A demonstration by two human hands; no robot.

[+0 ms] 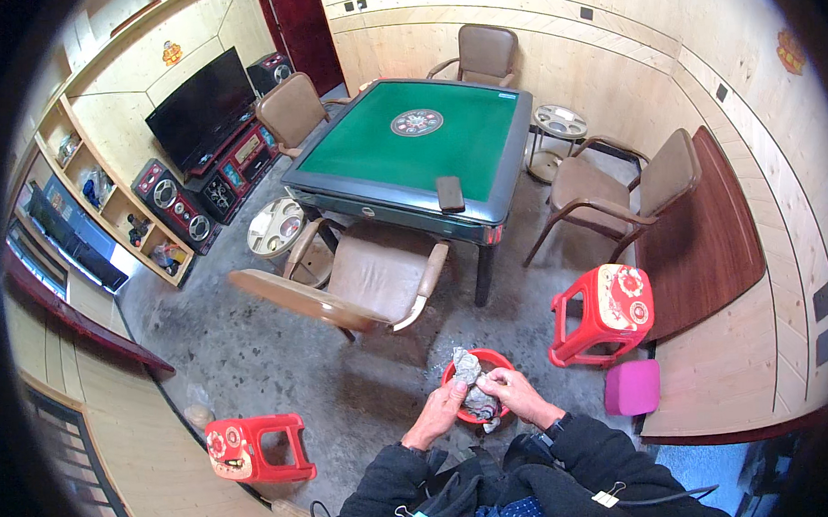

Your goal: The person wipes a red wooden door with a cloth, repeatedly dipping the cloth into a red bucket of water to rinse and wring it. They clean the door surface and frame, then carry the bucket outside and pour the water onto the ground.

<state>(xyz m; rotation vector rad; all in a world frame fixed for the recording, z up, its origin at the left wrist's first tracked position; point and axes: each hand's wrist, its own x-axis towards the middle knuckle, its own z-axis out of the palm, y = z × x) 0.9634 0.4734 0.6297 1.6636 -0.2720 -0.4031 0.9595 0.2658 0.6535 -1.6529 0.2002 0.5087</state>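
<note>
A crumpled grey cloth (467, 367), which looks wet, is bunched between both hands. It is held over a red plastic basin (497, 357) on the floor, and part of it hangs down inside and over the near rim. My left hand (436, 413) grips the cloth from the left, thumb on top. From the right, my right hand (519, 394) pinches it with thumb and fingers. The bottom of the basin is hidden by the cloth and the hands.
Ahead stand a green-topped mahjong table (417, 149) with a phone (450, 193) on it and a brown armchair (380, 273). One red plastic stool (604, 313) and a magenta stool (632, 387) are to the right, another red stool (256, 448) to the left. Loudspeakers (174, 205) flank a television.
</note>
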